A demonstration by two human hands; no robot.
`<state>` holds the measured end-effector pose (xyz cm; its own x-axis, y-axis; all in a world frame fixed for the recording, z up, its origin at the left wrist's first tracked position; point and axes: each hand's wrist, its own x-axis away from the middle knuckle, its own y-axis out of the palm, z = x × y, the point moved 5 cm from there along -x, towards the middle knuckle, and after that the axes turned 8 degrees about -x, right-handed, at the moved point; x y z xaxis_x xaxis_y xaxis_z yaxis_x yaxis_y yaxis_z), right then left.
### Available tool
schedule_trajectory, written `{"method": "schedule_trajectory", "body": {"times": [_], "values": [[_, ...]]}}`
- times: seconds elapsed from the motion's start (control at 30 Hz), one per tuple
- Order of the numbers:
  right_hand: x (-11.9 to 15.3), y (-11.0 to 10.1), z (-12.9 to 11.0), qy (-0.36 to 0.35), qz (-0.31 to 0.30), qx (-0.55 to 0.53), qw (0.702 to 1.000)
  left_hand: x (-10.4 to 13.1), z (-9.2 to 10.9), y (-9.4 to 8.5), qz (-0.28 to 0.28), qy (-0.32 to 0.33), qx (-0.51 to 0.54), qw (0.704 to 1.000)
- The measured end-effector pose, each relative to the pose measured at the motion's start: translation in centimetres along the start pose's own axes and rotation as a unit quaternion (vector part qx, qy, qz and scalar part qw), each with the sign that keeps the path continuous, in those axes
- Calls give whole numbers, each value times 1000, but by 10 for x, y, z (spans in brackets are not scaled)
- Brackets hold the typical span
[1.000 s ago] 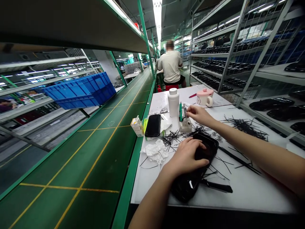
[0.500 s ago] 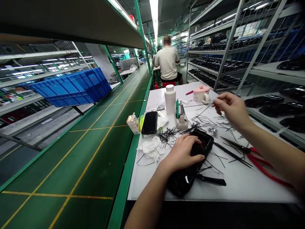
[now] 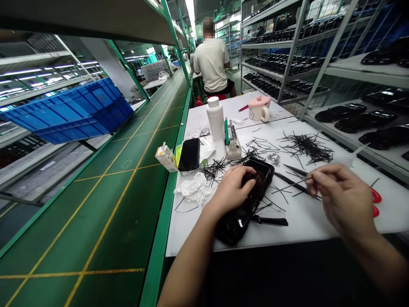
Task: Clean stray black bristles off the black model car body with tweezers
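Left hand [image 3: 234, 186] holds the glossy black shell [image 3: 232, 227] on the table [image 3: 315, 224]; right hand [image 3: 340, 194] pinches a thin dark strip [image 3: 291, 184]. Shell: probably light, stiff, slippery (likely scratch-prone); grip by side edges.

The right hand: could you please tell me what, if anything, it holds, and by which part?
The right hand seems to pinch a thin dark strip near one end, between thumb and fingers.
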<state>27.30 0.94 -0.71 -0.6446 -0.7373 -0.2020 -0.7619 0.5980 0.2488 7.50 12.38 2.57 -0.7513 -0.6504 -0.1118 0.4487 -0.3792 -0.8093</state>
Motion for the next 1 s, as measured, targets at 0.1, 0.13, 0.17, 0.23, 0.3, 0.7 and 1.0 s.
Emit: {"method": "schedule_trajectory", "body": {"times": [0.1,0.13,0.17,0.23,0.3,0.7,1.0], "values": [[11,9,11,28,-41,11,999,0,-1,0,2,-3,-1,1000],[13,13,12,32,-50,16,998,0,-1,0,2,-2,-2,1000],[15,16,12,34,-59,20,997,0,-1,0,4,-1,-4,1000],[18,22,10,31,-71,34,996,0,-1,0,6,1,-7,1000],[20,27,9,22,-81,51,995,0,-1,0,6,1,-8,1000],[21,36,14,22,-126,112,986,-1,1,-1,4,5,-7,1000],[23,33,13,18,-127,131,983,0,0,-1,6,6,-6,1000]]}}
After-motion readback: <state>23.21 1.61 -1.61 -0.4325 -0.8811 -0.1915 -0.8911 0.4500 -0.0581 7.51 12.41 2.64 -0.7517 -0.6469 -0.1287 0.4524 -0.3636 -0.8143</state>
